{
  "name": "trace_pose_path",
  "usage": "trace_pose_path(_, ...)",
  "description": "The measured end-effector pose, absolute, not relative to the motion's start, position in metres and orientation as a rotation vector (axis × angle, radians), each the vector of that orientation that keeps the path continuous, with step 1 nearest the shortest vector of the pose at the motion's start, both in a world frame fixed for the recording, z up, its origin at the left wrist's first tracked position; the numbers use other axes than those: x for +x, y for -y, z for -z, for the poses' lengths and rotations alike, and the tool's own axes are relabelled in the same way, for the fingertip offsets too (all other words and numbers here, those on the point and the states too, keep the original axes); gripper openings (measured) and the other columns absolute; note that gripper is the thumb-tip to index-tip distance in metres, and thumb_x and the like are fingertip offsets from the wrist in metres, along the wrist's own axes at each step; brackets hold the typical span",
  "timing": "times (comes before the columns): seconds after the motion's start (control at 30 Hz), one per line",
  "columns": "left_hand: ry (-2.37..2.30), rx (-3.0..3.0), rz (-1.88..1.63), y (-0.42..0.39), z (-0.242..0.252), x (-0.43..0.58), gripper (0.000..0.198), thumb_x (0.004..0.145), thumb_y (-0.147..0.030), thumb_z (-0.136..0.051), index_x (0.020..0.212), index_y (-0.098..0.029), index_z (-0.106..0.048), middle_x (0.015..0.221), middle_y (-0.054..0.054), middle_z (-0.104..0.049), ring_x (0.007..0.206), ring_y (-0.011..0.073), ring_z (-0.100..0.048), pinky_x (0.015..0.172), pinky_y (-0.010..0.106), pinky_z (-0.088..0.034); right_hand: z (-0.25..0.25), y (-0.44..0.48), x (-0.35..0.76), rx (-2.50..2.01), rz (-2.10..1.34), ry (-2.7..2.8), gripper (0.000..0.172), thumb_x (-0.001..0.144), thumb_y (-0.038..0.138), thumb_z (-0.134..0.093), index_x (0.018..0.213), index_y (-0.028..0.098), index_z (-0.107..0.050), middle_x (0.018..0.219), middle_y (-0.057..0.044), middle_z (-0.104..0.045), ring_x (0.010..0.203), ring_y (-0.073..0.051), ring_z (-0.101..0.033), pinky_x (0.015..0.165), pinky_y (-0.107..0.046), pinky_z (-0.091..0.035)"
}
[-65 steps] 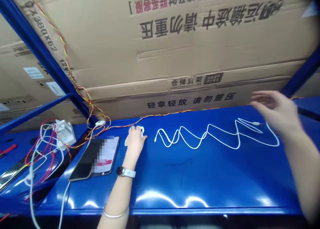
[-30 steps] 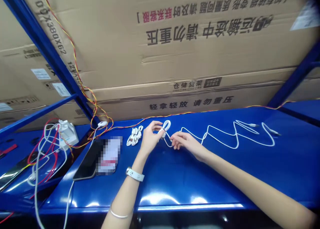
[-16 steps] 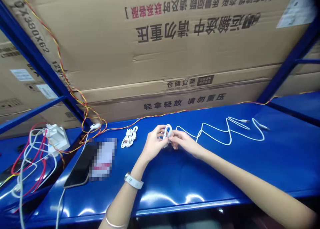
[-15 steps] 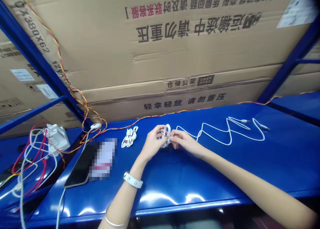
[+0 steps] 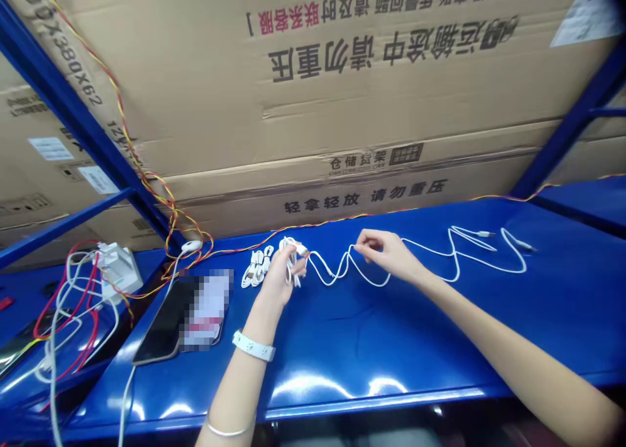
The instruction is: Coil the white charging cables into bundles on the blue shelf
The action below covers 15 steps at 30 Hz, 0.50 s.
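Broad blue steel shelf (image 5: 391,369) filling the lower half of the view, glossy top, blue frame post (image 5: 73,101) rising at left. Large cardboard cartons (image 5: 342,108) with Chinese print stacked behind the shelf. Twisted red-and-yellow wire (image 5: 274,230) running along the back edge of the shelf. Far left, on a lower blue section, white power adapter (image 5: 120,271) with tangled white and red cables (image 5: 73,317). Black phone (image 5: 156,330) lying flat on the shelf, beside a pixelated patch (image 5: 208,307). Bundled white cable (image 5: 257,268) just beside the left hand (image 5: 278,271), between it and the phone.

Long white cable (image 5: 376,284) snaking in zigzags along the shelf toward the right, two connector ends (image 5: 525,245) at the far right. Near end gathered into a small coil (image 5: 292,271), closed in a narrow grip by the left hand, held just above the shelf. Right hand (image 5: 386,251) in a narrow thumb-and-forefinger pinch on the cable, well apart from the left hand. White-strapped watch (image 5: 253,346) and thin metal bangle (image 5: 225,432) on the left arm.
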<state>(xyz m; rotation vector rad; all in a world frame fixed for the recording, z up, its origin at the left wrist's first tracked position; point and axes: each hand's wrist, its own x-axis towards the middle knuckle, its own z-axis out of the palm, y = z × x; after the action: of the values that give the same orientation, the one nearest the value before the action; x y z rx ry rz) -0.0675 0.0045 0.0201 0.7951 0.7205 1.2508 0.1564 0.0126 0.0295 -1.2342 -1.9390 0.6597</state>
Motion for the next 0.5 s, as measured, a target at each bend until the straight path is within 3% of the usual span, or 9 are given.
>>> trace_pose_path(0.17,-0.775,0.792,-1.157,-0.008,-0.014,-0.068,0.025,0.063,-0.016,-0.053,0.088,-0.015,-0.053,0.066,0.0,-0.056,0.046,0.0081,-0.047,0.046,0.021,-0.037,-0.034,-0.01,0.158,-1.236,-0.622,1.968,0.021,0.081,0.036,-0.05,0.069,0.019,-0.051,0.052,0.003,-0.052,0.051,-0.012,-0.048,0.056,-0.025,-0.034)
trace_pose_path(0.27,-0.69,0.755,-1.065,-0.008,-0.013,-0.066,0.024,0.069,-0.03,-0.052,0.087,-0.013,-0.056,0.064,0.001,-0.054,0.045,0.0086,-0.045,0.044,0.023,-0.037,-0.034,-0.009,0.16,-1.227,-0.665,2.094,0.027,0.081,0.041,-0.05,0.067,0.018,-0.051,0.045,0.007,-0.038,0.044,-0.008,-0.033,0.05,-0.022,-0.026)
trace_pose_path(0.37,-0.756,0.806,-1.015,-0.005,-0.012,-0.063,0.036,0.074,-0.047,-0.055,0.084,-0.013,-0.058,0.058,-0.003,-0.045,0.042,0.0053,-0.036,0.042,0.02,-0.031,-0.034,-0.006,0.159,-1.25,-0.662,2.121,0.028,0.082,0.041,-0.049,0.066,0.018,-0.049,0.042,0.009,-0.031,0.043,-0.007,-0.024,0.048,-0.022,-0.021)
trace_pose_path(0.5,-0.954,1.093,-0.955,0.003,-0.01,-0.053,0.034,0.067,-0.041,-0.07,0.083,-0.012,-0.062,0.056,-0.006,-0.041,0.042,0.0016,-0.028,0.043,0.017,-0.023,-0.031,-0.001,0.153,-1.237,-0.594,2.094,0.025,0.083,0.038,-0.048,0.067,0.018,-0.048,0.043,0.009,-0.031,0.043,-0.007,-0.025,0.048,-0.021,-0.022)
